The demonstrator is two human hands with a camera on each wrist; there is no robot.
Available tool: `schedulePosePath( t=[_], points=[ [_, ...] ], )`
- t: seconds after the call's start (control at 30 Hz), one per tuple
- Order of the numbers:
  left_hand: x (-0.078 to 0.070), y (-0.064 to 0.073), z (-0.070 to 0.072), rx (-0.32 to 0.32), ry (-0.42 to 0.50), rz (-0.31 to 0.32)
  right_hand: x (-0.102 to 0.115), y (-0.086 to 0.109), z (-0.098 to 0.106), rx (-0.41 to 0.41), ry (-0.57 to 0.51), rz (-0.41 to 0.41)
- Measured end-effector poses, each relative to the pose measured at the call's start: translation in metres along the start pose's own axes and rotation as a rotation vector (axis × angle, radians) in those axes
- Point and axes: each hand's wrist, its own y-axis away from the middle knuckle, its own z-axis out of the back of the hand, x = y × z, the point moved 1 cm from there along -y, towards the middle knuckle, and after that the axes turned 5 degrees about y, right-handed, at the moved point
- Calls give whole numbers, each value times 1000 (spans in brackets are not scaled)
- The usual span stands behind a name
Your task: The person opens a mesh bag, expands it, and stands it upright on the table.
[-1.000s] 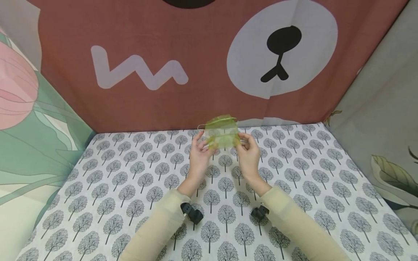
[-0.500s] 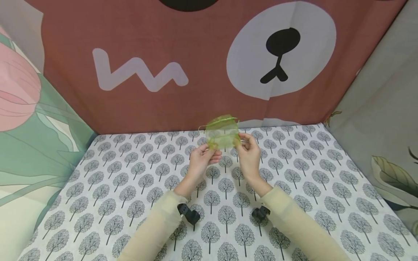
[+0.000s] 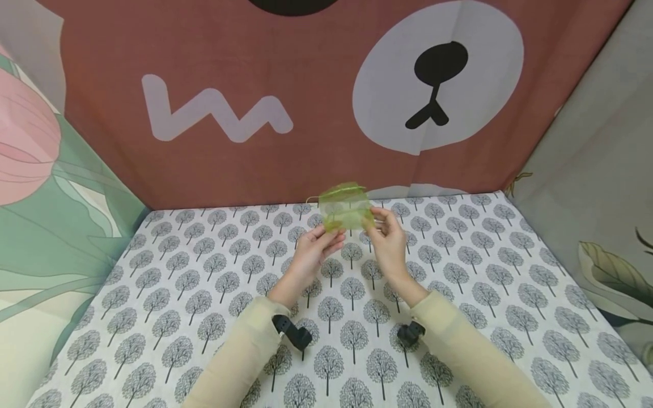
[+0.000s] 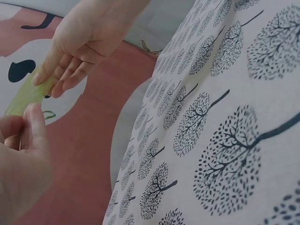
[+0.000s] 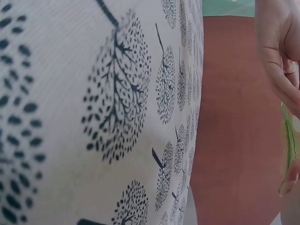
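Note:
A sheer yellow-green drawstring pouch [image 3: 344, 203] is held up over the far part of the table, its thin cord [image 3: 310, 199] looping out at the upper left. My left hand [image 3: 310, 249] pinches the lower left corner between thumb and fingers. At the lower right corner, my right hand [image 3: 389, 241] grips the thin fabric, thumb in front. Both hands show in the left wrist view with the pouch [image 4: 23, 96] stretched between them. The right wrist view catches only a narrow green edge of the pouch [image 5: 289, 136] at its right border.
A white cloth with black tree prints [image 3: 329, 309] covers the table. Behind it hangs a red-brown curtain [image 3: 326, 153] with a bear's snout, and printed fabric walls [image 3: 586, 170] stand on both sides. Each wrist wears a small black camera [image 3: 293, 333].
The left hand's fingers have drawn down from the pouch's left side to pinch its lower corner. The right hand keeps its grip; the pouch has hardly shifted.

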Motion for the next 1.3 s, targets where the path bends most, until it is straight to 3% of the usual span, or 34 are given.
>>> schedulePosePath(
  t=[0.23,0.43,0.63,0.93,1.1,1.3],
  points=[
    [-4,1,0,13,59,-57,-3,0,2,47,17,-24],
    [-6,3,1,-3,43,-100,-3,0,2,108,8,-43],
    [-9,5,3,16,71,-136,-2,0,1,190,-14,-124],
    [-8,4,6,16,26,-130,-5,-3,1,341,-265,-349],
    [-5,3,4,22,-52,-126,-5,-5,2,347,-411,-466],
    [-2,2,4,26,-74,-118,-9,-6,6,359,-554,-533]
  ],
)
